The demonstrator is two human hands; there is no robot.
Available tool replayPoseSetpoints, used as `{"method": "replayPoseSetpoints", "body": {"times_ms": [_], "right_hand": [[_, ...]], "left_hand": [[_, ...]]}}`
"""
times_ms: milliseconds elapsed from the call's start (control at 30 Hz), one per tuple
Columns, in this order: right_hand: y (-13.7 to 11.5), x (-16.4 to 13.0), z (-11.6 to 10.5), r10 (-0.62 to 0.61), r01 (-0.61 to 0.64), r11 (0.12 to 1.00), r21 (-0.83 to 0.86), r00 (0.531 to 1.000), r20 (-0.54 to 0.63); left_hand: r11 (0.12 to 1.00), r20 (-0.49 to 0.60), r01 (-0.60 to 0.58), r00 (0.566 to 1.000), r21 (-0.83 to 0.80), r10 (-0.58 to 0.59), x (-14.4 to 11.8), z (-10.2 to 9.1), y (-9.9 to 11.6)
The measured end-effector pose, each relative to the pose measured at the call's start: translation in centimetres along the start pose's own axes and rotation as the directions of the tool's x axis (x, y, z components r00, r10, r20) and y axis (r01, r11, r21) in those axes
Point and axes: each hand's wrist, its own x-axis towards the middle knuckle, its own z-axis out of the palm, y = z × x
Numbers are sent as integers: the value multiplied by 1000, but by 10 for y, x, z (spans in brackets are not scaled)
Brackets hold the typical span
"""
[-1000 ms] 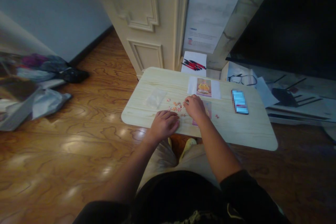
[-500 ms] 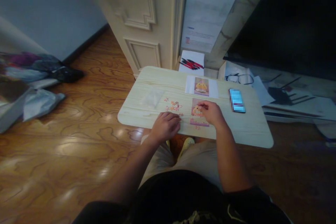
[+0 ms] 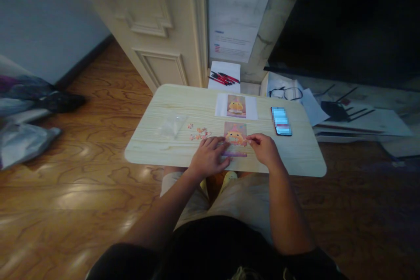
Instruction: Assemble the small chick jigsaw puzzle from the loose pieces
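A partly assembled jigsaw puzzle [image 3: 235,127] with an orange cartoon figure lies on the small table, with pale gaps in its middle. My left hand [image 3: 209,156] rests flat with fingers apart, its fingertips touching the puzzle's left side. At the right edge of the puzzle, my right hand [image 3: 264,148] pinches a small jigsaw piece between thumb and forefinger, mostly covered by the fingers. Several loose jigsaw pieces [image 3: 199,133] are scattered left of the puzzle, just beyond my left hand. Behind the puzzle lies a white sheet with the printed reference picture [image 3: 236,106].
A clear plastic bag [image 3: 172,125] lies on the left of the wooden table [image 3: 147,151]. On the right is a phone [image 3: 281,121] with a lit screen. Red and black pens [image 3: 224,78] lie on paper beyond the far edge, with glasses [image 3: 293,93] farther right.
My right hand has moved from over the puzzle's middle to its right edge. My left hand has shifted right from the loose pieces to the puzzle's left side. The view has turned slightly right.
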Motion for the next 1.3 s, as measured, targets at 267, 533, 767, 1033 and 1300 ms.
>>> {"method": "replayPoseSetpoints", "body": {"times_ms": [267, 533, 767, 1033, 1300], "right_hand": [[2, 5, 6, 39, -39, 999, -8, 999, 27], [7, 7, 16, 67, -73, 991, 110, 996, 59], [5, 6, 13, 74, -81, 988, 128, 995, 63], [24, 0, -13, 102, -101, 995, 16, 995, -20], [31, -12, -19, 82, -80, 991, -109, 997, 14]], "left_hand": [[1000, 34, 4, 999, 31, -5, 1, 1, 0], [1000, 46, -2, 999, 20, 1, 1, -1, 0], [1000, 43, 12, 999, 10, -13, 0, 0, -1], [1000, 46, 6, 999, 5, -6, 0, -2, 0], [1000, 24, -8, 1000, -16, 8, -1, 0, 0]]}}
